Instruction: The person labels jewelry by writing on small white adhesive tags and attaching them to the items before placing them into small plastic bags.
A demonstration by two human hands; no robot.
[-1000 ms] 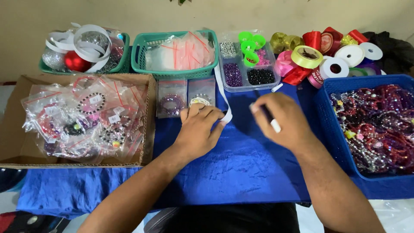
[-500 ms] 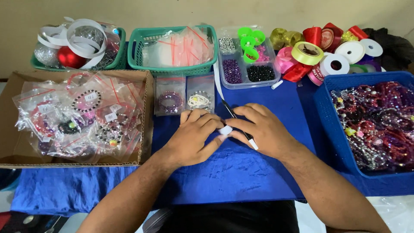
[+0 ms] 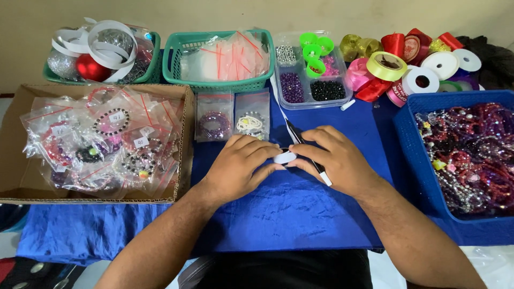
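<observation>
A: What is held at the middle of the counter (image 3: 278, 214)?

B: A small white label (image 3: 285, 157) is pinched between the fingertips of the left hand (image 3: 238, 166) and the right hand (image 3: 334, 160), low over the blue cloth. A black pen (image 3: 305, 150) with a white end is also gripped in the curled right hand; both hands are closed down on what is held, not spread.

A: How is the step best handled?

B: The label is best kept flat and pressed steadily by the left fingertips, so that the pen tip can be brought to it without smearing. It seems wise for the wrists to be rested on the cloth.

A: And the packages?

B: Two clear zip bags with red seal strips, each with a beaded bracelet (image 3: 214, 120), are laid just beyond the hands. At the near left a cardboard box (image 3: 184, 134) is filled with similar bags bearing small white stickers. At the far centre a green basket (image 3: 174, 56) is stocked with empty bags, beside a clear bead tray (image 3: 316, 99). Ribbon rolls (image 3: 388, 67) are heaped far right, above a blue crate (image 3: 409, 139) of bracelets.
</observation>
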